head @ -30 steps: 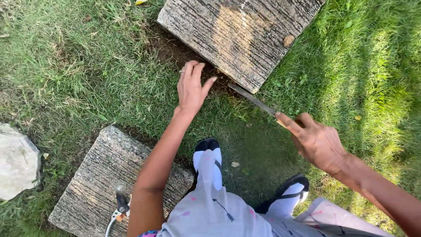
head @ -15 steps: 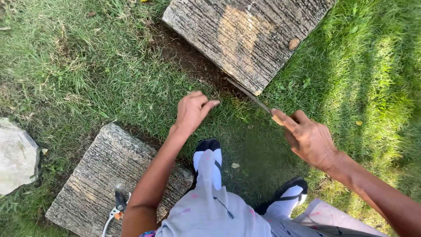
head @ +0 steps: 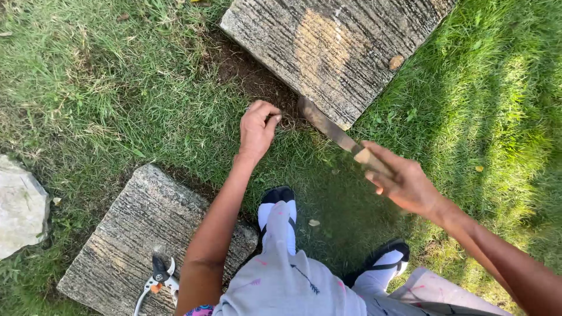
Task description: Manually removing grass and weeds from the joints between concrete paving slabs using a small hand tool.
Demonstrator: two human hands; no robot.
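The right hand [head: 404, 184] is wrapped tight around the wooden handle of a long rusty knife [head: 331, 130], with the blade sticking out past the fingers and angled up toward the other hand. The tip of that blade ends right by the edge of the big stone slab [head: 333, 47] lying just beyond both hands. The left hand [head: 257, 126] is down in the grass [head: 117, 99] with its fingers curled together, pinching what looks like a tuft of grass near the bare dirt strip [head: 246, 70] along the slab's edge; can't really tell how much it has actually got hold of. The knife tip sits just to the right of that hand, close but not touching it. Below the left forearm there's a second stone slab [head: 146, 234], and a pair of pruning shears [head: 157, 281] with white handles is lying on it, well back from both hands. A pale rock [head: 20, 205] sits off past that slab, far to the left. Between the arms you can see two black sandals over white socks, one [head: 278, 202] closer to the left hand, the other [head: 386, 260] under the right wrist.
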